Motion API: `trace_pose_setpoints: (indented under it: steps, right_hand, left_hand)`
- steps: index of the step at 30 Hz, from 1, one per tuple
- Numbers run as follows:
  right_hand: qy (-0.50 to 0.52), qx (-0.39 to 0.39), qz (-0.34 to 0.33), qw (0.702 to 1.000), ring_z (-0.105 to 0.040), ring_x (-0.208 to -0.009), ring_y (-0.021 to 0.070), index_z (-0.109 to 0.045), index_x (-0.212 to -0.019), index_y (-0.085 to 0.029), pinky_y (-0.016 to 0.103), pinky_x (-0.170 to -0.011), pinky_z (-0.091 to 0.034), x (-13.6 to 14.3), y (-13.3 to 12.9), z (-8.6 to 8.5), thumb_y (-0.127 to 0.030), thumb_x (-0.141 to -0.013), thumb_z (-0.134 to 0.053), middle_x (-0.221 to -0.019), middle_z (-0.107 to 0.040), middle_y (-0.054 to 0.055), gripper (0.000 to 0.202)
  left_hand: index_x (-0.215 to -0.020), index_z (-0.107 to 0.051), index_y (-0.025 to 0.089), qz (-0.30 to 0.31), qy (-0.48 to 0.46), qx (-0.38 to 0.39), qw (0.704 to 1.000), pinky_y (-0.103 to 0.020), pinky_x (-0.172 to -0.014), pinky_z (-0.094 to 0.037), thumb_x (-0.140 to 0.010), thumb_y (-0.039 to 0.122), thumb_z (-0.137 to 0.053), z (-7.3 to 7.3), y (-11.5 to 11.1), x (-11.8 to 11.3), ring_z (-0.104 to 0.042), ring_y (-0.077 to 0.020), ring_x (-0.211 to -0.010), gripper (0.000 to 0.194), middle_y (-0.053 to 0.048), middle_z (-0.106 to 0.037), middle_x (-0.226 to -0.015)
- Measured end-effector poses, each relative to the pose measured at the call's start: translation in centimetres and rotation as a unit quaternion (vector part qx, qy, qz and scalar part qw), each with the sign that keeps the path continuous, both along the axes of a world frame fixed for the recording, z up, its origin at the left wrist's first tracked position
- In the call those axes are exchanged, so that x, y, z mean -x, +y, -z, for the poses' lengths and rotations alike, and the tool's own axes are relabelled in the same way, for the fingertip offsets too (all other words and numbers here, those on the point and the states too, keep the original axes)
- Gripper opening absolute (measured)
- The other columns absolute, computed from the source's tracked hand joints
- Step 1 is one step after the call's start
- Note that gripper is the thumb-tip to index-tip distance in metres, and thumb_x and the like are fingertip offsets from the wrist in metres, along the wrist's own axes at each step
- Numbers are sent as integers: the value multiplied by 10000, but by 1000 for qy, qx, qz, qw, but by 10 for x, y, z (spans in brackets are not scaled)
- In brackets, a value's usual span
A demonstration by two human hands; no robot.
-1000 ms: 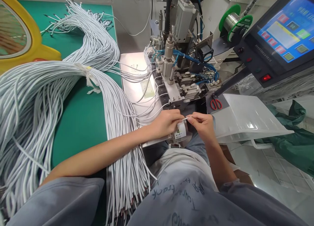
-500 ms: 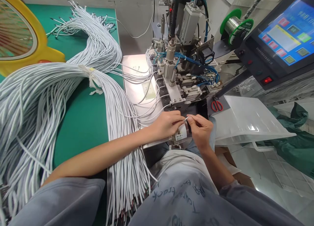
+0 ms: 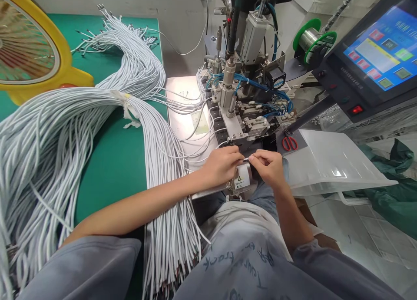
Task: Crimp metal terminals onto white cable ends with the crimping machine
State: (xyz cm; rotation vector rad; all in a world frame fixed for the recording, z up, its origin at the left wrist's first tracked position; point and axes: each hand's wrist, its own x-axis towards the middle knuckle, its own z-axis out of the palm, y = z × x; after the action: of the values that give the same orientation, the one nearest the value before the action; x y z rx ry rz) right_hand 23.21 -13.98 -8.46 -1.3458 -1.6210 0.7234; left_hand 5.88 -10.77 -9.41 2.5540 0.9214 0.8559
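Between my two hands, in front of the machine [image 3: 236, 126], a short stretch of white cable [image 3: 246, 159] shows. My left hand [image 3: 224, 164] pinches the cable, its arm reaching across the hanging cable bundle. On the other side my right hand [image 3: 269, 165] has thumb and fingertips closed on the cable's end; the tip itself is hidden by the fingers. Several white cables [image 3: 208, 148] run over the pale work plate [image 3: 177, 89] into the machine's row of slots. A large bundle of white cables [image 3: 163, 161], tied with a pale strip, drapes over the green table [image 3: 110, 174].
A yellow fan [image 3: 67, 61] stands at the left. Right of the machine are red-handled scissors [image 3: 289, 143], a translucent plastic tray [image 3: 339, 161], a solder wire spool [image 3: 309, 39] and a lit control screen [image 3: 384, 48]. A white label [image 3: 241, 177] sits just below my hands.
My right hand's fingers have curled further around the cable end, so less of it shows. My left hand has barely moved. The whole view has shifted slightly.
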Motion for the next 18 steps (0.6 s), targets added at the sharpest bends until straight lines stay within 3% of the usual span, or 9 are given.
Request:
trace_pose_setpoints:
  steps: [3, 6, 9, 14, 18]
  right_hand:
    - [33, -36, 43, 998, -297, -478, 80, -564, -530, -165, 250, -472, -269, 8, -1, 6, -254, -787, -573, -493, -290, -53, 272]
    - [76, -43, 90, 992, -313, -492, 90, -604, -580, -170, 253, -475, -281, 17, -3, 12, -278, -794, -572, -509, -319, -45, 242]
    - [101, -16, 105, 989, -342, -507, 95, -605, -576, -170, 254, -496, -321, 18, 0, 22, -297, -789, -569, -517, -381, -35, 250]
    - [108, 94, 70, 987, -540, -648, 145, -655, -690, -166, 276, -618, -435, 2, 15, 43, -328, -769, -538, -667, -609, 21, 215]
    - [140, 169, 44, 975, -513, -580, 130, -637, -736, -169, 264, -558, -425, -3, 27, 55, -389, -724, -551, -635, -588, 10, 236]
  left_hand:
    - [-798, -670, 148, 10, -59, 81, 995, -197, -574, -396, -845, 148, -522, 0, 0, -2, -539, -94, -626, 155, -3, -584, -671]
    - [-789, -661, 147, 42, -60, 127, 989, -189, -592, -415, -873, 196, -514, -2, 2, -1, -539, -88, -623, 177, -4, -582, -678]
    - [-816, -641, 134, 77, 35, 109, 990, -198, -572, -400, -889, 170, -454, -4, 5, 1, -527, -94, -619, 204, -16, -564, -705]
    - [-1007, -603, 104, 7, 248, 72, 966, -244, -554, -398, -843, 68, -398, -10, 11, 1, -548, -122, -626, 265, -73, -560, -880]
    - [-1033, -598, 96, -4, 314, 94, 945, -275, -601, -445, -839, 32, -337, -10, 12, -1, -588, -153, -685, 331, -103, -545, -937]
